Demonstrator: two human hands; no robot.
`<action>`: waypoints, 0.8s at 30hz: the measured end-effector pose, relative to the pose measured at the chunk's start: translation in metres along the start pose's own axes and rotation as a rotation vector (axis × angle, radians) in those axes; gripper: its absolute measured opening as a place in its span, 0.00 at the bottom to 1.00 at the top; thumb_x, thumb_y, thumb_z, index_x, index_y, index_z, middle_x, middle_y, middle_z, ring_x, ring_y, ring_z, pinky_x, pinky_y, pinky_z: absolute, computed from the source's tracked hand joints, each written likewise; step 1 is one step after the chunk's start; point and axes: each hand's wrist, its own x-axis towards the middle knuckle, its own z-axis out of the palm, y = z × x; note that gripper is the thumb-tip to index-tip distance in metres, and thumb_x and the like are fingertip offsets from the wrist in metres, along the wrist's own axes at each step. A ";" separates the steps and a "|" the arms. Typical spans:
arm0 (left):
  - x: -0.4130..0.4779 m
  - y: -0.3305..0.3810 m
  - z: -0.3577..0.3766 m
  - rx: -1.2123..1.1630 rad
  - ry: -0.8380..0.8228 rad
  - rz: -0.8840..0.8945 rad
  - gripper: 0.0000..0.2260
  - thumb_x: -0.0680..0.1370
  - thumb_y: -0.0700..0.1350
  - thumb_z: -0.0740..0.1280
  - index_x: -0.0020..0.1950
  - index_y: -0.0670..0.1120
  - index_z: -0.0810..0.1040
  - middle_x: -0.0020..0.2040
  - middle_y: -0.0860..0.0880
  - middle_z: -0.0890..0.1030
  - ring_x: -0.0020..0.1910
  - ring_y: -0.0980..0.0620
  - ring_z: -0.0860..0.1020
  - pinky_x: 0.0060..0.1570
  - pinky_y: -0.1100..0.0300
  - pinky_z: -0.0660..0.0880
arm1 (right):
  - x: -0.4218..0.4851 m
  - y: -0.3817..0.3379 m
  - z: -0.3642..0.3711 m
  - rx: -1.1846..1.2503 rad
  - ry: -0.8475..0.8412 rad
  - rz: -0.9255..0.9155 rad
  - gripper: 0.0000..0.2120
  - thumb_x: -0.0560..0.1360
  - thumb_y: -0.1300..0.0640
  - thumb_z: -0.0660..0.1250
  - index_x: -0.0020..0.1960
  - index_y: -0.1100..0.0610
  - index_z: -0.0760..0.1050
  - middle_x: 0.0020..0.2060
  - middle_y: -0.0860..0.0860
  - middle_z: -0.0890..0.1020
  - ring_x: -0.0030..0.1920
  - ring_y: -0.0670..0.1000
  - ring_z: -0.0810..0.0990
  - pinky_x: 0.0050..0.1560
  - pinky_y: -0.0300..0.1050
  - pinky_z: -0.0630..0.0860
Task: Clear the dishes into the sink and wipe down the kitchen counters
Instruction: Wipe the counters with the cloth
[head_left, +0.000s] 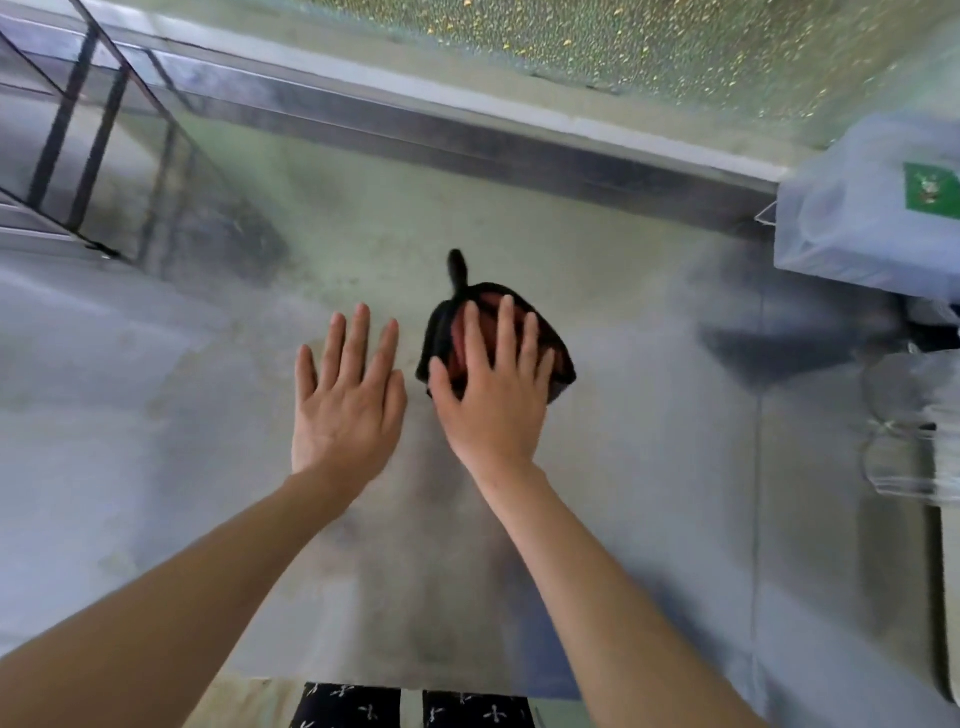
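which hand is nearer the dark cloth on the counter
Right. The right hand presses flat on the dark cloth, fingers spread; the left hand lies open just left of it, not touching.

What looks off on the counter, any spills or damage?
Nothing spilled or broken that I can see. The counter has dull, smeary patches near the middle. The cloth is bunched under the right hand, one corner sticking out; the left hand is open and flat beside it.
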 end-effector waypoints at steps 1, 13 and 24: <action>0.000 0.001 -0.001 0.001 -0.004 -0.005 0.24 0.80 0.53 0.45 0.76 0.52 0.51 0.77 0.48 0.50 0.76 0.48 0.46 0.71 0.44 0.46 | 0.003 -0.002 -0.001 0.004 -0.036 -0.096 0.29 0.75 0.38 0.53 0.73 0.48 0.61 0.75 0.55 0.60 0.74 0.60 0.57 0.70 0.61 0.56; 0.001 0.003 -0.002 -0.001 -0.001 -0.028 0.24 0.80 0.52 0.47 0.76 0.52 0.53 0.76 0.50 0.50 0.75 0.50 0.47 0.70 0.45 0.46 | 0.090 0.130 -0.042 -0.006 0.056 0.426 0.32 0.77 0.39 0.50 0.76 0.53 0.55 0.76 0.58 0.53 0.75 0.62 0.51 0.71 0.64 0.49; 0.002 0.003 -0.001 0.103 0.019 -0.026 0.23 0.80 0.52 0.47 0.75 0.51 0.56 0.76 0.47 0.57 0.74 0.47 0.53 0.69 0.48 0.46 | 0.119 -0.017 -0.005 -0.003 -0.108 -0.249 0.30 0.77 0.39 0.52 0.76 0.49 0.54 0.77 0.53 0.51 0.76 0.60 0.47 0.70 0.66 0.48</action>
